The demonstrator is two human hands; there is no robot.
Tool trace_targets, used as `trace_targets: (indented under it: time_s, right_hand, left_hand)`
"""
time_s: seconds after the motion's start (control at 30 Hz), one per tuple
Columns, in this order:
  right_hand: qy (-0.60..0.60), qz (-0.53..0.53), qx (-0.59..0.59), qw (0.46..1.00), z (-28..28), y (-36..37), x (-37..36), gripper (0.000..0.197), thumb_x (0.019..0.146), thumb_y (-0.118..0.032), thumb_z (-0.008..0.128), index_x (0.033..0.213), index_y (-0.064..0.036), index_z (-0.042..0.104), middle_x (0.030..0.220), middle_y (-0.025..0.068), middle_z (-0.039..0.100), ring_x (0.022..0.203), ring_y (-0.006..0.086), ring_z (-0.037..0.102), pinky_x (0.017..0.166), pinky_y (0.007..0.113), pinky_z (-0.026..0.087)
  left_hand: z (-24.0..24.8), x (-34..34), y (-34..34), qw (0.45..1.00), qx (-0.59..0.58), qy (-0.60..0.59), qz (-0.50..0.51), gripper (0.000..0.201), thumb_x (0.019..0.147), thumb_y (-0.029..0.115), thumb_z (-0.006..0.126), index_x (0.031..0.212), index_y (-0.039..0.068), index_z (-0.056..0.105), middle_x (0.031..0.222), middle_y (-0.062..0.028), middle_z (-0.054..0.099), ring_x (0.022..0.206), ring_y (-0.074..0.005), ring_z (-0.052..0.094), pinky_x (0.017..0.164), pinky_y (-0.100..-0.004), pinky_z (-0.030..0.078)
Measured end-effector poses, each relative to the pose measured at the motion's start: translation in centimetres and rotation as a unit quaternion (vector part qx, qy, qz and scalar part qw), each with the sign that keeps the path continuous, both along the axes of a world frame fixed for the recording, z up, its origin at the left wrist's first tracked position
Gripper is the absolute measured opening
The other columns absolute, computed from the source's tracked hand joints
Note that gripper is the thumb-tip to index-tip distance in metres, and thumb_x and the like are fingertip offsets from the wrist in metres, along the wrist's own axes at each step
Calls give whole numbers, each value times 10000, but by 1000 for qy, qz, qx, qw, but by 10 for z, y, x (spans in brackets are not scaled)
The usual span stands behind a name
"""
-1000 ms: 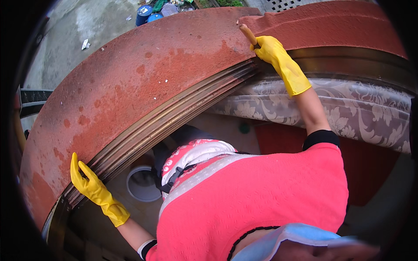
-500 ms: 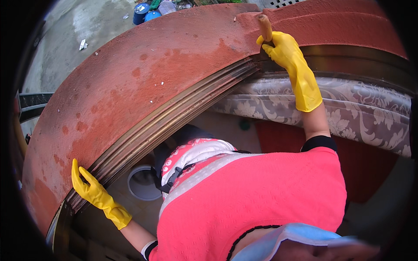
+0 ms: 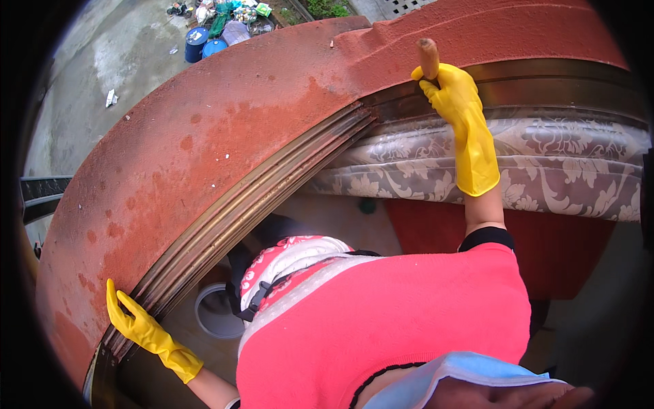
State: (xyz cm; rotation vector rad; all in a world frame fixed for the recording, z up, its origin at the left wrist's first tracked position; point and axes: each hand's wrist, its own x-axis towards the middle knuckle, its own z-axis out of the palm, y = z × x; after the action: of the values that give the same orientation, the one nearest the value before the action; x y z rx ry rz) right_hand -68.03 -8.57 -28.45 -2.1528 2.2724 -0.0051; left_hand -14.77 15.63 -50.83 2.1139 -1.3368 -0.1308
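Both my hands wear yellow rubber gloves. My right hand [image 3: 455, 102] is closed round a tool with a rounded wooden handle [image 3: 428, 58] that sticks up past the thumb; the tool's other end is hidden. It is beside the dark metal window frame [image 3: 538, 82], just right of the upper end of the grooved metal window track [image 3: 255, 187]. At the track's lower left end, my left hand [image 3: 143, 328] rests on the edge of the track and sill, fingers stretched out and holding nothing. The broad red sill [image 3: 180, 160] has darker damp-looking patches and small white specks.
Patterned grey fabric [image 3: 545, 160] lies along the frame beneath my right forearm. Below the track, indoors, stands a round white bucket [image 3: 216, 310]. Beyond the sill's outer edge, far below, are concrete ground [image 3: 129, 68], blue drums [image 3: 196, 44] and piled rubbish.
My right hand, with the wooden-handled tool, has moved right along the frame, away from the track's upper end. My left hand stays at the lower end. The whole view has shifted slightly.
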Motion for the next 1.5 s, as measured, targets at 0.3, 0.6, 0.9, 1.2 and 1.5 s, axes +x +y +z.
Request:
trace_targets:
  time_s: [0.3, 0.6, 0.9, 1.2, 1.5]
  right_hand:
    - [100, 4, 81, 992, -33, -14, 11, 200, 867, -199, 668, 1046, -137, 731, 977, 165, 712, 946, 381, 664, 843, 433, 521]
    - [59, -44, 122, 990, -51, -8, -1, 213, 837, -212, 699, 1029, -128, 738, 1010, 179, 709, 1023, 366, 656, 896, 429, 502]
    - [87, 44, 5, 995, -56, -10, -6, 168, 881, -187, 677, 1038, -127, 677, 998, 144, 680, 965, 394, 634, 815, 462, 494]
    - [30, 80, 37, 996, -161, -15, -37, 164, 854, -40, 632, 1011, -81, 658, 997, 169, 673, 964, 423, 623, 812, 459, 494]
    - [-114, 164, -79, 977, -198, -1, -47, 110, 850, -5, 629, 958, -19, 651, 937, 181, 666, 899, 401, 636, 796, 408, 512]
  left_hand:
    - [-1, 3, 2, 1000, -14, 3, 0, 308, 1032, 152, 543, 1287, 3, 629, 1309, -115, 642, 1192, -241, 596, 1068, -323, 418]
    - [-2, 0, 2, 999, -36, 12, 7, 287, 1027, 130, 545, 1269, 9, 643, 1286, -110, 655, 1167, -237, 605, 1052, -326, 425]
    - [1, -5, 2, 997, -68, 0, 30, 229, 968, 41, 591, 1176, -7, 676, 1160, -144, 686, 1065, -285, 635, 970, -362, 471]
    - [11, 3, -2, 993, -119, 14, 20, 215, 887, 15, 651, 1097, 6, 698, 1071, -156, 704, 1000, -316, 662, 909, -386, 512]
    - [9, -5, -7, 995, -99, -1, 18, 219, 884, 12, 658, 1099, 6, 699, 1072, -155, 704, 992, -313, 664, 908, -383, 516]
